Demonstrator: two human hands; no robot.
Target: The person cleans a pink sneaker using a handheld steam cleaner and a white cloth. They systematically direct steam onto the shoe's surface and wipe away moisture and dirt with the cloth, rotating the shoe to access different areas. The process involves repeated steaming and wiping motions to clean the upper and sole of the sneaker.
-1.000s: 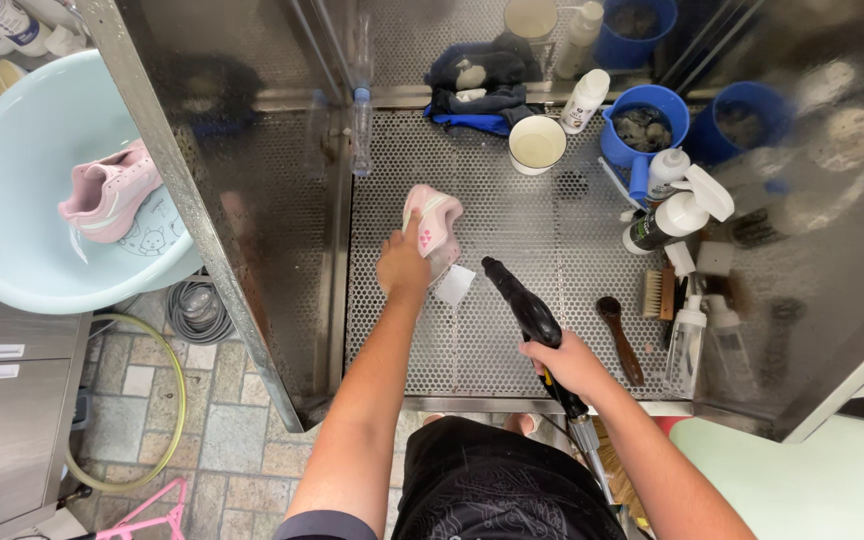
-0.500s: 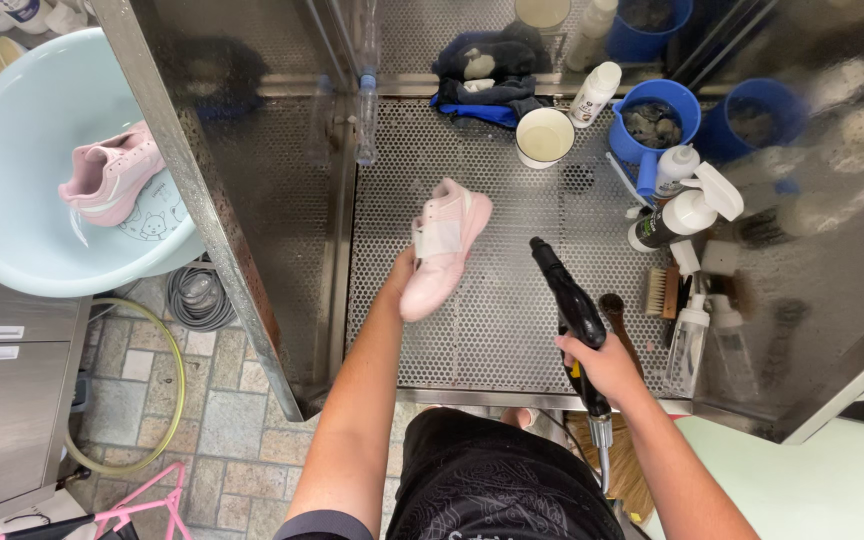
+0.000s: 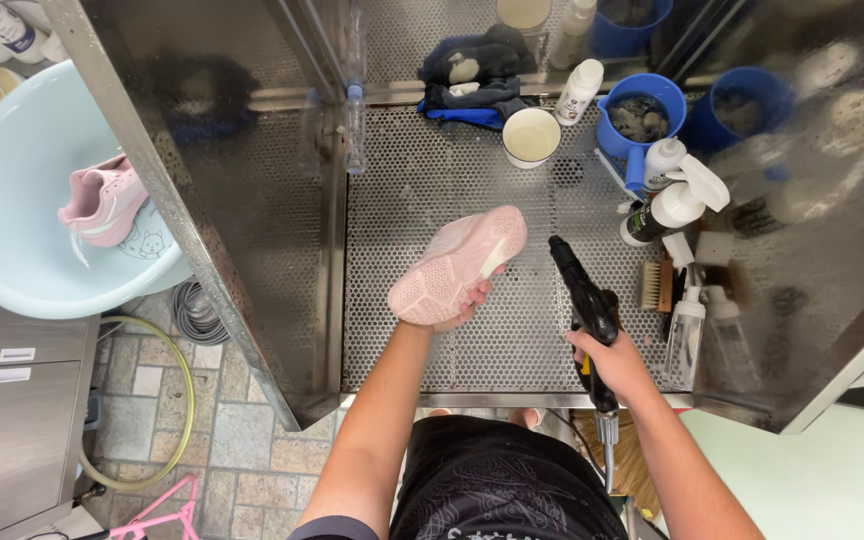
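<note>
My left hand holds a pink sneaker from below, sole turned up and toward me, over the perforated steel wash table. My right hand grips a black spray gun with its nozzle pointing up toward the shoe's toe end, a short gap between them. A hose fitting hangs from the gun's base near my waist. The matching pink sneaker lies in a pale blue basin to the left, outside the steel booth wall.
At the table's back stand a cream cup, a dark blue cloth, white bottles and blue buckets. Spray bottles and a brush crowd the right side. Hoses coil on the tiled floor at left.
My left hand has drawn the sneaker nearer and turned it over so the sole faces up. The spray gun has moved a little closer to the shoe.
</note>
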